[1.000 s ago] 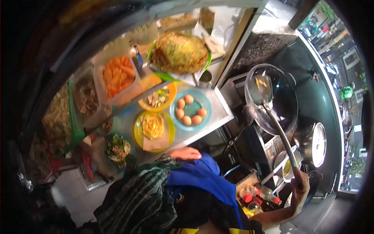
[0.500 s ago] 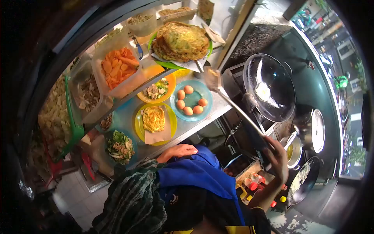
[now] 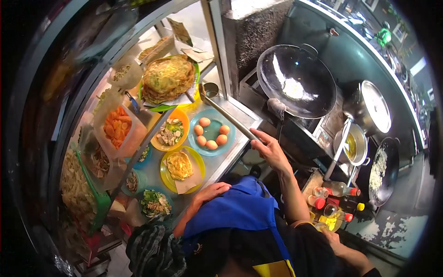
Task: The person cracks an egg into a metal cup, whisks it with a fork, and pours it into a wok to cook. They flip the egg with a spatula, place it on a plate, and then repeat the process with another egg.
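Note:
My right hand (image 3: pixel 270 150) is wrapped round the handle of a long metal spatula (image 3: pixel 233 121), whose blade end lies beside the green plate stacked with large omelettes (image 3: pixel 168 78). Beneath the spatula, a blue plate (image 3: pixel 212 114) carries several brown eggs (image 3: pixel 211 145). Against the counter edge and the blue apron (image 3: pixel 237 203) rests my left hand (image 3: pixel 211 191), fingers stretched out, holding nothing I can see. Closest to it is a yellow plate (image 3: pixel 200 162) with a small omelette (image 3: pixel 179 166) on brown paper. An orange bowl (image 3: pixel 185 121) of chopped greens and pale slices stands behind.
A large wok (image 3: pixel 318 83) sits on the stove at right, near a lidded pot (image 3: pixel 364 104), an oil pan (image 3: pixel 357 147) and a second wok (image 3: pixel 385 173). Another person's hand (image 3: pixel 333 242) is among the bottles (image 3: pixel 339 188). Left stands a tub of carrots (image 3: pixel 117 129).
The view has turned. My right hand has moved away from the stove toward the counter, and the spatula has shifted left with it. Another person's hand now shows by the bottles.

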Action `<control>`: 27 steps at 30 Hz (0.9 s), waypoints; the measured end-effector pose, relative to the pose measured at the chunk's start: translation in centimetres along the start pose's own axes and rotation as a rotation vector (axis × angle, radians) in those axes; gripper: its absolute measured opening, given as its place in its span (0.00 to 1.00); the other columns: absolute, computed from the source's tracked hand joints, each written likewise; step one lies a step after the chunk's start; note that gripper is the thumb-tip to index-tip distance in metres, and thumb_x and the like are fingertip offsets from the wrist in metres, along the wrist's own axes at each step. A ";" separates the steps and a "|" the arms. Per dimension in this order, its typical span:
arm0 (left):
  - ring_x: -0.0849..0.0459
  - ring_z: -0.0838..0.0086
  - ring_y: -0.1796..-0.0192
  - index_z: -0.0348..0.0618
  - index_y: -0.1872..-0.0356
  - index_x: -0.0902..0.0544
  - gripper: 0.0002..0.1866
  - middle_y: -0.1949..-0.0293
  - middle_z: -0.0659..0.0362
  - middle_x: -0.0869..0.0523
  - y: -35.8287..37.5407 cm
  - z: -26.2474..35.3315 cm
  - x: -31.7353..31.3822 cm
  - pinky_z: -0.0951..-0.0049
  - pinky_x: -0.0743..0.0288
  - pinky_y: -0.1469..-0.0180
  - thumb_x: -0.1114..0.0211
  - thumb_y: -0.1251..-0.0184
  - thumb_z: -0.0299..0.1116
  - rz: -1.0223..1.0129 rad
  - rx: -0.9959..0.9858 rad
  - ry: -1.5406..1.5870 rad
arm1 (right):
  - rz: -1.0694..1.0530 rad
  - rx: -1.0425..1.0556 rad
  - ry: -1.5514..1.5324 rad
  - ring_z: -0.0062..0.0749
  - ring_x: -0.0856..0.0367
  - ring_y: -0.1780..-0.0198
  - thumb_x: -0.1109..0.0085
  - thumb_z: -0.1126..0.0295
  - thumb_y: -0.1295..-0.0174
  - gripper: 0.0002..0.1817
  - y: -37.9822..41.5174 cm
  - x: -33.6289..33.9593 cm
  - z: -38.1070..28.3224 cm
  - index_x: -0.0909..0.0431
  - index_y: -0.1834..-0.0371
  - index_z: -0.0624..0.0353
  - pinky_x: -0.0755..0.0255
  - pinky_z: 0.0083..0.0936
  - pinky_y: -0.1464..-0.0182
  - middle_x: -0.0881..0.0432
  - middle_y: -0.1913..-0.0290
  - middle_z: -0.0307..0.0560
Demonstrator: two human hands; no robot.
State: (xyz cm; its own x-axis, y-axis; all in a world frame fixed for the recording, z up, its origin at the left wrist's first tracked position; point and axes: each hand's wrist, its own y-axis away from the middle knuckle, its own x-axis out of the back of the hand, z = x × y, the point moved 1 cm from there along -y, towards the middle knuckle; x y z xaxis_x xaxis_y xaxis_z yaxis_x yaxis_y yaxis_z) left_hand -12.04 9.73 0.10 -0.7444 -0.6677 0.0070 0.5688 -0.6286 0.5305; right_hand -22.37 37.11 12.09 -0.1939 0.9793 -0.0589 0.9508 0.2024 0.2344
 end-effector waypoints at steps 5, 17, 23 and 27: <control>0.22 0.72 0.40 0.38 0.37 0.22 0.24 0.43 0.57 0.17 -0.2 0.7 0.0 0.73 0.32 0.35 0.46 0.21 0.47 -0.018 0.019 0.000 | -0.017 0.054 0.149 0.19 0.26 0.61 0.40 0.62 0.31 0.28 -0.1 -0.1 -0.4 0.28 0.30 0.61 0.31 0.18 0.58 0.16 0.46 0.43; 0.21 0.76 0.45 0.39 0.40 0.20 0.22 0.47 0.59 0.16 -2.4 0.8 -0.1 0.75 0.30 0.39 0.43 0.22 0.46 -0.044 0.065 0.131 | -0.087 0.058 0.178 0.20 0.21 0.58 0.41 0.67 0.29 0.25 5.9 4.2 -4.4 0.28 0.29 0.54 0.25 0.20 0.62 0.16 0.50 0.40; 0.21 0.77 0.46 0.39 0.41 0.20 0.22 0.48 0.59 0.16 -3.4 1.9 -0.1 0.75 0.29 0.41 0.43 0.22 0.46 -0.071 0.042 0.127 | -0.029 0.222 0.725 0.37 0.20 0.60 0.37 0.73 0.37 0.27 11.2 7.7 -8.8 0.24 0.33 0.48 0.25 0.29 0.58 0.18 0.58 0.48; 0.21 0.76 0.44 0.38 0.41 0.20 0.22 0.48 0.58 0.16 -4.4 1.7 0.3 0.74 0.29 0.39 0.43 0.22 0.46 -0.106 -0.027 0.046 | 0.168 0.132 0.793 0.35 0.22 0.64 0.34 0.77 0.42 0.25 15.8 9.2 -11.3 0.19 0.39 0.54 0.28 0.28 0.59 0.21 0.65 0.47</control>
State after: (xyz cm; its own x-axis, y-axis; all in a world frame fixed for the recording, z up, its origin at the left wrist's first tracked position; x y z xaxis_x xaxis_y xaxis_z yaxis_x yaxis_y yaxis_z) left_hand -15.36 12.93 -0.83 -0.7844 -0.6140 -0.0877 0.4972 -0.7069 0.5030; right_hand -11.89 49.41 26.17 -0.1127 0.7227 0.6819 0.9934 0.0981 0.0602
